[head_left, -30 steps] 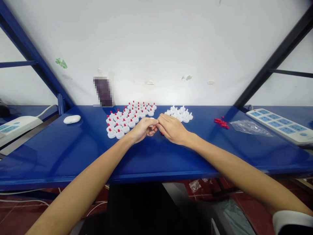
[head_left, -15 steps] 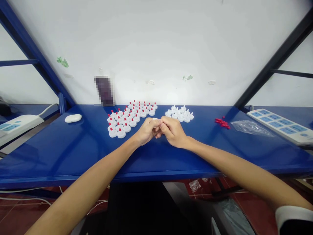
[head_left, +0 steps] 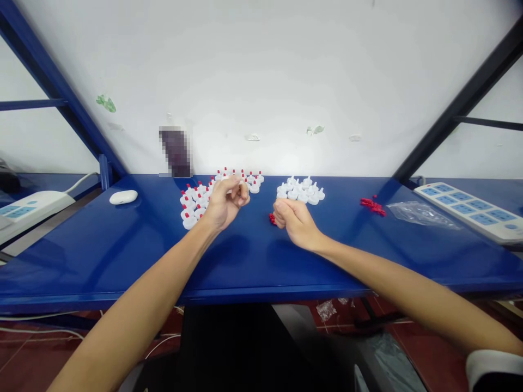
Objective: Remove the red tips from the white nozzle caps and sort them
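My left hand (head_left: 229, 202) is raised over the right part of the group of white nozzle caps with red tips (head_left: 189, 220). Its fingers are curled, with a bit of a white nozzle cap at the fingertips, mostly hidden. My right hand (head_left: 297, 222) is closed in a fist over the table's middle; whatever it holds is hidden. Several small red tips (head_left: 272, 219) show just left of its fingers, partly covered by them. Behind that hand sits a cluster of white nozzle caps without red tips (head_left: 301, 190).
On the blue table (head_left: 249, 272), more red tips (head_left: 372, 206) lie at right beside a clear plastic bag (head_left: 420, 212). Power strips stand at the right (head_left: 469, 209) and left (head_left: 36, 212). A white earbud case (head_left: 123, 197) lies left; a blurred dark object (head_left: 177, 152) leans against the wall.
My hands were together at the middle and have parted. My left hand has moved left and up over the red-tipped caps; my right stays nearly in place. Red tips beside it are uncovered.
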`<state>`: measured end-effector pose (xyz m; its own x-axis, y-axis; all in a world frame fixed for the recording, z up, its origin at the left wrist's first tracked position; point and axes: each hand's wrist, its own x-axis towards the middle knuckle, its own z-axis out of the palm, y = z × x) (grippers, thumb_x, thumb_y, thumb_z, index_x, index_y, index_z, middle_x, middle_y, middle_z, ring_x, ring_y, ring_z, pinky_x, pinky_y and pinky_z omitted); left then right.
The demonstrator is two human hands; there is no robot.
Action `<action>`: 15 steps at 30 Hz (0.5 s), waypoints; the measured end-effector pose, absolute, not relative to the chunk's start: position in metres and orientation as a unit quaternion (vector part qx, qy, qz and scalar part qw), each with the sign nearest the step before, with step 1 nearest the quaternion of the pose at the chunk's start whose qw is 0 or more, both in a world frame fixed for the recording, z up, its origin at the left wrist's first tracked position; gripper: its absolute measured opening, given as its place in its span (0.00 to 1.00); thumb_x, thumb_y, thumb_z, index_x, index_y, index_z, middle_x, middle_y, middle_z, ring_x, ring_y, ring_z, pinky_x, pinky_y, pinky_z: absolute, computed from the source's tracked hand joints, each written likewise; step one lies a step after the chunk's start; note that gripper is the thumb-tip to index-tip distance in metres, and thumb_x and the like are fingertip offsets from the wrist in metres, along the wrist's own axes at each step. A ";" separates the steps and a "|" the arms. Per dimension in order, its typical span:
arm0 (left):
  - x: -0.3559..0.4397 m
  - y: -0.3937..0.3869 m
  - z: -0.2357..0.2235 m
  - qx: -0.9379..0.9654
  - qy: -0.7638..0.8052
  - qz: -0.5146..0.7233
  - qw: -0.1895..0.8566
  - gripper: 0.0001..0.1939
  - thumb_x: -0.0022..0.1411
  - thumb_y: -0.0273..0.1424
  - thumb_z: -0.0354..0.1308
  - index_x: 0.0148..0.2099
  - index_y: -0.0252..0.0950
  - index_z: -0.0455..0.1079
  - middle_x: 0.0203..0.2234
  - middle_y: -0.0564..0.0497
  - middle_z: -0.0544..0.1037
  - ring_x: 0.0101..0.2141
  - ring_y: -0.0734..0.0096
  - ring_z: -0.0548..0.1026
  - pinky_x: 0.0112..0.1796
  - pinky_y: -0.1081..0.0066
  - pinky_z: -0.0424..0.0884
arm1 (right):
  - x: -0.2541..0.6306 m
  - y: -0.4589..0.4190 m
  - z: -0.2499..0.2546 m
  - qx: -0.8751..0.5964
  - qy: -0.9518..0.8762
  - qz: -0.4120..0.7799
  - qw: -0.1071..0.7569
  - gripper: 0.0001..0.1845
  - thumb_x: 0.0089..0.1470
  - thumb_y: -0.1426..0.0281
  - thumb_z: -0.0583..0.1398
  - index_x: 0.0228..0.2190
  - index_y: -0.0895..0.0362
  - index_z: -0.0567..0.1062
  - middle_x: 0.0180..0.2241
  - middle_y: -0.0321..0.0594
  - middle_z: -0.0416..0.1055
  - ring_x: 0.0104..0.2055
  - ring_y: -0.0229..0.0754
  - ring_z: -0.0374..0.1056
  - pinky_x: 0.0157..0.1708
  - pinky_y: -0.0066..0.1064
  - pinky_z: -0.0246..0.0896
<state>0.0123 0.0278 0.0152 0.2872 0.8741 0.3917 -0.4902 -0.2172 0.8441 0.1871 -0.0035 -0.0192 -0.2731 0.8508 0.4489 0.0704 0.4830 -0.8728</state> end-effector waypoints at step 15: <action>0.012 0.044 -0.017 0.691 0.344 0.417 0.480 0.08 0.58 0.34 0.53 0.37 0.39 0.57 0.25 0.58 0.59 0.23 0.76 0.59 0.27 0.74 0.58 | 0.262 0.033 0.008 -0.527 -0.847 -0.061 0.045 0.09 0.63 0.67 0.54 0.39 0.56 0.74 0.39 0.48 0.76 0.39 0.49 0.70 0.32 0.32 0.53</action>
<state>0.0117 0.0445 -0.0171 0.4165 0.8753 0.2457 0.0746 -0.3023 0.9503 0.2623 0.0329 0.0078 -0.4413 0.8865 0.1394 0.8973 0.4379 0.0555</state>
